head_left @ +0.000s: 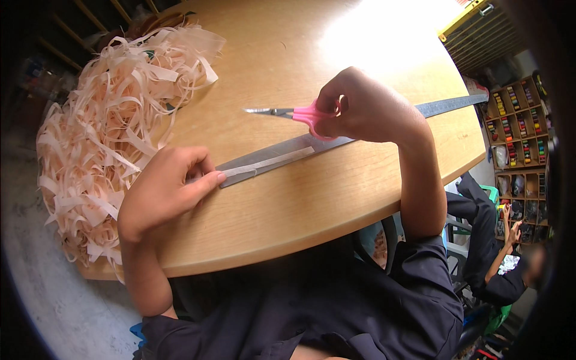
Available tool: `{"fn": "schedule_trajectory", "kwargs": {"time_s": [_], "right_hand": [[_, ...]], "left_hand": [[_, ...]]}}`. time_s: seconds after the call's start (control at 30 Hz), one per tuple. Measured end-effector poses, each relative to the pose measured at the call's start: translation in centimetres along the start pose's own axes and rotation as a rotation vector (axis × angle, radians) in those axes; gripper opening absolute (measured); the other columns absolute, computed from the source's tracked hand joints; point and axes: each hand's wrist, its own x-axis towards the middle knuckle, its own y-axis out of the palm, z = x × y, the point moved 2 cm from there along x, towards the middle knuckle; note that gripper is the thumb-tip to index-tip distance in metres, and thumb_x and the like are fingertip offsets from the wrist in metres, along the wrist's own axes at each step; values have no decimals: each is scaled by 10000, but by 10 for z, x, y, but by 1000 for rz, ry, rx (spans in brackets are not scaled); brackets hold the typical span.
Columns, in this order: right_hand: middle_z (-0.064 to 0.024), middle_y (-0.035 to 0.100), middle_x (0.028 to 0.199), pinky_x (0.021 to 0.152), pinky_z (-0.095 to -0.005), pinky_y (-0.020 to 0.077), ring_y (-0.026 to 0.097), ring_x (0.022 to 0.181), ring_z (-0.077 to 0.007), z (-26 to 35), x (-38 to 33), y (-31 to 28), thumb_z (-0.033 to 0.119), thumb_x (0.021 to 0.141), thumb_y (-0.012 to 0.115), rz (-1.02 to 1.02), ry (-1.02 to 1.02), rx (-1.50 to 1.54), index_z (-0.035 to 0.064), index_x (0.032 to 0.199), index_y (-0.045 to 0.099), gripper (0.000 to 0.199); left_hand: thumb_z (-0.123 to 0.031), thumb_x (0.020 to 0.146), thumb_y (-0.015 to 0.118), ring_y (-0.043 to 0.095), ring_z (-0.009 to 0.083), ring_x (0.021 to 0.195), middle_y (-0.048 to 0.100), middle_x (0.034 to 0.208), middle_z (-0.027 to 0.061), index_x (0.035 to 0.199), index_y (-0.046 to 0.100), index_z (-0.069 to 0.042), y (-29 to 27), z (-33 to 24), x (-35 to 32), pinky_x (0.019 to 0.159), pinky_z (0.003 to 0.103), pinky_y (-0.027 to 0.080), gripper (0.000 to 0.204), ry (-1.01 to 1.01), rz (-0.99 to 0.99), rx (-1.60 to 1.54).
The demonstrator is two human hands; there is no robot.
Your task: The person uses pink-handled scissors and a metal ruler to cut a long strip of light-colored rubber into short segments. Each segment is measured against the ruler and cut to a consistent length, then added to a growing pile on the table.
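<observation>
A long metal ruler (444, 107) lies slantwise across the wooden table (336, 204). On its near-left end rests a narrow pale fabric strip (277, 160). My left hand (168, 189) pinches that strip at its left end, thumb and fingertips pressed against the ruler. My right hand (366, 108) is held over the ruler, its fingers through the pink handles of small scissors (305, 114). The blades point left, slightly parted, and touch neither the strip nor the ruler.
A big tangled heap of pale peach fabric strips (102, 138) covers the table's left side. Beyond the right edge, a seated co-worker (501, 282) holds up both hands. Wooden shelves (519, 126) with coloured thread spools stand on the right, near a yellow metal grille (480, 33).
</observation>
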Motion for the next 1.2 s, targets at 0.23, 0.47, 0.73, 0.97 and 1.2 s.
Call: {"fn": "schedule_trajectory", "kwargs": {"time_s": [0.23, 0.47, 0.73, 0.97, 1.2], "right_hand": [[-104, 727, 739, 583, -323, 521, 649, 605, -175, 12, -3, 5, 169, 768, 857, 159, 134, 5, -11, 884, 805, 221], [-111, 728, 748, 591, -339, 531, 666, 624, -179, 12, -3, 9, 148, 736, 854, 142, 128, -25, -12, 885, 803, 225], [-124, 726, 756, 588, -333, 531, 669, 627, -201, 11, -1, 9, 131, 731, 851, 149, 149, -29, -24, 914, 799, 245], [-136, 730, 780, 572, -335, 526, 662, 620, -192, 8, 2, 11, 139, 747, 858, 135, 139, -83, -24, 936, 797, 257], [-133, 743, 812, 596, -333, 544, 669, 651, -190, 14, 1, 8, 129, 766, 856, 169, 184, -60, -32, 966, 791, 264]], "left_hand": [[-231, 916, 736, 605, 204, 545, 629, 594, 135, 821, 693, 41, 0, -1, -2, 559, 358, 456, 291, -60, 11, -29], [-232, 911, 737, 607, 210, 547, 627, 593, 140, 819, 692, 42, 1, 1, -1, 561, 359, 457, 293, -25, -16, -3], [-184, 948, 703, 612, 149, 527, 650, 595, 100, 826, 686, 44, -3, -2, -3, 539, 312, 463, 259, -18, -17, -57], [-136, 984, 645, 620, 128, 503, 663, 604, 78, 858, 680, 49, -8, -4, -11, 501, 277, 464, 226, -122, 121, -127], [-175, 956, 664, 553, 127, 573, 611, 645, 101, 876, 670, 29, -5, 1, -7, 543, 300, 435, 219, -28, 80, 90]]}}
